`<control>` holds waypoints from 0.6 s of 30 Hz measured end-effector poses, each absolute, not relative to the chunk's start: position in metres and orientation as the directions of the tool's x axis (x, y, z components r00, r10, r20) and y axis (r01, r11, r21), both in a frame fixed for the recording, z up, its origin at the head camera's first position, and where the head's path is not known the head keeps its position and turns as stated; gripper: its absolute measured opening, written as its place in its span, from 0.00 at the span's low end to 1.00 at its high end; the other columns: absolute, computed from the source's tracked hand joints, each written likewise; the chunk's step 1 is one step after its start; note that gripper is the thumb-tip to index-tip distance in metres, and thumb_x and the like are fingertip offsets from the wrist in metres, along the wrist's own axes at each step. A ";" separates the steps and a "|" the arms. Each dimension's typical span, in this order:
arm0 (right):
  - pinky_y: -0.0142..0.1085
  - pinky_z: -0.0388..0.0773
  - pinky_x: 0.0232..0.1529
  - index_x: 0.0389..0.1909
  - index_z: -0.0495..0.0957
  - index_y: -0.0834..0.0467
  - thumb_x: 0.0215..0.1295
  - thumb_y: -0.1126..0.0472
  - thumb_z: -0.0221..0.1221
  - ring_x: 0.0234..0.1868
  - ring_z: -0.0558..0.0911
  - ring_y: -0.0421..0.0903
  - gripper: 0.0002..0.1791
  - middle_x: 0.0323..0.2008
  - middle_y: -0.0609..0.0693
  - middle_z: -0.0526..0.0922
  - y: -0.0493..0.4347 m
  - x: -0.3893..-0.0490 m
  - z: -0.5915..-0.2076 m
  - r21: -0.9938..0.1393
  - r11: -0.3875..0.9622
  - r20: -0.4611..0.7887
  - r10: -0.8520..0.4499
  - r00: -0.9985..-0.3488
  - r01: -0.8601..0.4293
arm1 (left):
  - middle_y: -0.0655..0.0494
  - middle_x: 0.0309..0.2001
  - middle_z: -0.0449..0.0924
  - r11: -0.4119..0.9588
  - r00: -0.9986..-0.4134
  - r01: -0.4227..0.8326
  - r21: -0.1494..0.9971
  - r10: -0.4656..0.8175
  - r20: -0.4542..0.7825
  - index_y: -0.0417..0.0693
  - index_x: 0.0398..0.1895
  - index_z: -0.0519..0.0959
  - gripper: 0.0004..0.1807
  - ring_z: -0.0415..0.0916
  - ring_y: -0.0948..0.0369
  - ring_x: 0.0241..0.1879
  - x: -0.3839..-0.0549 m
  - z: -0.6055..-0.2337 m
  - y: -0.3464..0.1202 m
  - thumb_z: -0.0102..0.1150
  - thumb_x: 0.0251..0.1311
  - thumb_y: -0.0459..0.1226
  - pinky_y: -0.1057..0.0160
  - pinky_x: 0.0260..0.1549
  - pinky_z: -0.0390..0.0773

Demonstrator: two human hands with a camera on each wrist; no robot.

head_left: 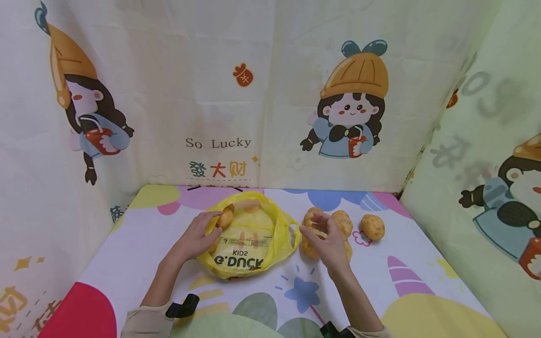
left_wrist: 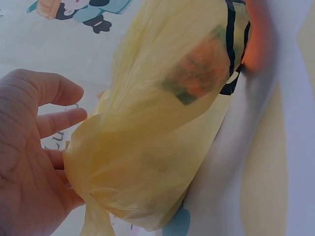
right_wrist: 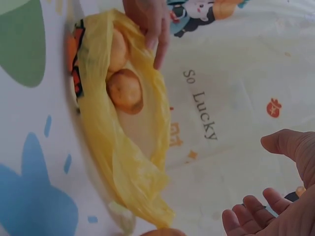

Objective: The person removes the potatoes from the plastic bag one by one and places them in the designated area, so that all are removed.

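Note:
A yellow plastic bag (head_left: 282,234) with G.Duck Kids print lies with its mouth spread wide. Inside it, at the left, sits a potato (head_left: 226,218); the right wrist view shows a second one (right_wrist: 118,50) beside it. My left hand (head_left: 198,236) is at the bag's left rim, its fingers relaxed and touching the plastic without pinching it. Over the loose potatoes (head_left: 342,222) to the right of the bag hovers my right hand (head_left: 328,241), holding nothing. In the right wrist view its thumb and fingers (right_wrist: 281,142) are spread apart.
A lone potato (head_left: 373,227) lies right of the cluster. The colourful printed tabletop (head_left: 211,324) meets cartoon-printed cloth walls (head_left: 279,108) at the back and both sides. A loop handle of the bag (head_left: 296,234) reaches toward the potatoes.

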State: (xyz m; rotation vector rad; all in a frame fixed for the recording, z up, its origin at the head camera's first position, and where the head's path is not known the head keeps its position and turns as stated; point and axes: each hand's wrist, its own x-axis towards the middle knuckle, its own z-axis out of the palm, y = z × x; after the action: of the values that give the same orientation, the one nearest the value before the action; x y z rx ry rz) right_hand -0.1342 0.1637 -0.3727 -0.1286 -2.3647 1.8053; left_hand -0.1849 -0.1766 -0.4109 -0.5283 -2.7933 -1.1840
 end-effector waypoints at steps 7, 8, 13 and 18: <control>0.45 0.70 0.63 0.63 0.70 0.59 0.63 0.55 0.70 0.64 0.73 0.55 0.31 0.60 0.57 0.76 0.143 -0.135 -0.372 -0.969 0.242 0.092 0.136 -0.986 -0.057 | 0.34 0.71 0.66 0.635 -0.939 0.336 0.696 0.287 0.192 0.38 0.72 0.68 0.28 0.57 0.36 0.73 -0.185 -0.411 -0.178 0.54 0.71 0.37 0.32 0.69 0.58; 0.46 0.69 0.64 0.63 0.70 0.59 0.64 0.55 0.70 0.64 0.73 0.55 0.30 0.60 0.56 0.76 0.140 -0.135 -0.373 -0.968 0.243 0.093 0.132 -0.987 -0.059 | 0.34 0.71 0.66 0.632 -0.938 0.337 0.697 0.287 0.194 0.38 0.72 0.67 0.28 0.57 0.36 0.73 -0.185 -0.412 -0.178 0.54 0.71 0.36 0.32 0.69 0.58; 0.51 0.67 0.66 0.63 0.71 0.57 0.64 0.56 0.70 0.64 0.75 0.54 0.29 0.60 0.55 0.77 0.129 -0.137 -0.379 -0.972 0.225 0.090 0.119 -0.989 -0.062 | 0.33 0.71 0.66 0.625 -0.936 0.344 0.701 0.291 0.200 0.38 0.73 0.66 0.29 0.58 0.36 0.72 -0.186 -0.412 -0.179 0.55 0.71 0.36 0.31 0.69 0.58; 0.52 0.71 0.66 0.64 0.71 0.58 0.64 0.55 0.70 0.63 0.75 0.54 0.30 0.60 0.58 0.77 0.118 -0.138 -0.383 -0.975 0.212 0.092 0.102 -0.991 -0.069 | 0.33 0.71 0.64 0.629 -0.937 0.339 0.699 0.290 0.194 0.38 0.73 0.65 0.30 0.58 0.36 0.72 -0.186 -0.411 -0.178 0.55 0.71 0.37 0.32 0.69 0.58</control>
State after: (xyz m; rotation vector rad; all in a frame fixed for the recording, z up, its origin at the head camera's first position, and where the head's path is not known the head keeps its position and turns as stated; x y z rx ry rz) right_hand -0.1376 0.1183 -0.3828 -0.0319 -2.3369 1.8902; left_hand -0.1859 -0.1783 -0.4114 -0.5369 -2.7787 -1.2130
